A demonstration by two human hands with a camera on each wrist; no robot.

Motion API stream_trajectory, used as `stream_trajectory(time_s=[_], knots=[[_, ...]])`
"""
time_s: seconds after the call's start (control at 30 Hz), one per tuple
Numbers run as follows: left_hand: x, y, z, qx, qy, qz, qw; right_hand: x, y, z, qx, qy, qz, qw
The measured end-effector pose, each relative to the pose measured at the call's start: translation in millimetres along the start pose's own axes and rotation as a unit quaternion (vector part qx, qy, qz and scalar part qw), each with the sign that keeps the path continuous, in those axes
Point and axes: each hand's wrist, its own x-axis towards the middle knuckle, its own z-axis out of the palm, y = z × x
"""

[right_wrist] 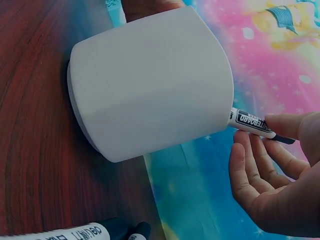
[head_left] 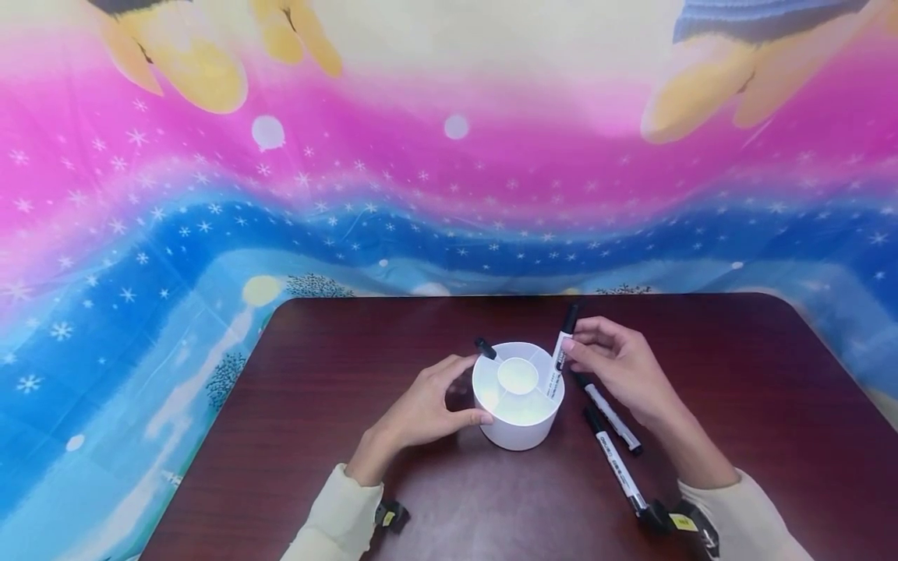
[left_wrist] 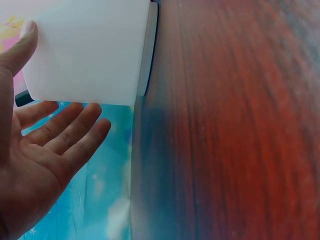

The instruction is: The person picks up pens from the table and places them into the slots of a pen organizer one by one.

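Observation:
A white round pen holder (head_left: 520,433) with a central ring and divided outer compartments stands upright on the table. My left hand (head_left: 428,401) holds its left side, thumb against the front wall and fingers around the back. In the left wrist view, fingertips (left_wrist: 92,109) lie along the holder's wall. My right hand (head_left: 617,362) pinches a black-capped whiteboard marker (head_left: 563,347) between thumb and fingers. Its lower part is inside a right-hand compartment; the cap points up. Another marker's black cap (head_left: 485,348) sticks out over the back left rim.
Two more black-and-white markers, one farther back (head_left: 613,417) and one nearer (head_left: 617,467), lie on the dark red table (head_left: 316,397) right of the holder, below my right forearm. A patterned cloth (head_left: 393,171) hangs behind the table.

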Motion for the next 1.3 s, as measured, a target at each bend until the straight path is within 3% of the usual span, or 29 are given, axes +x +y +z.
stream_trajectory(time_s=[0.53,1.03,1.3], knots=[[1.1,0.2,0.4,0.0,0.001,0.001,1.0,-0.9,1.7,7.2,-0.081,0.001,-0.005,0.997],[1.4,0.3,0.3,0.0,-0.002,-0.003,1.0,-0.7,0.8,-0.3,-0.073,0.003,-0.019,0.997],[-2.5,-1.7,-9.6,-0.025,0.013,0.002,0.9996,-2.4,2.6,-12.0,-0.073,0.008,-0.036,0.997]])
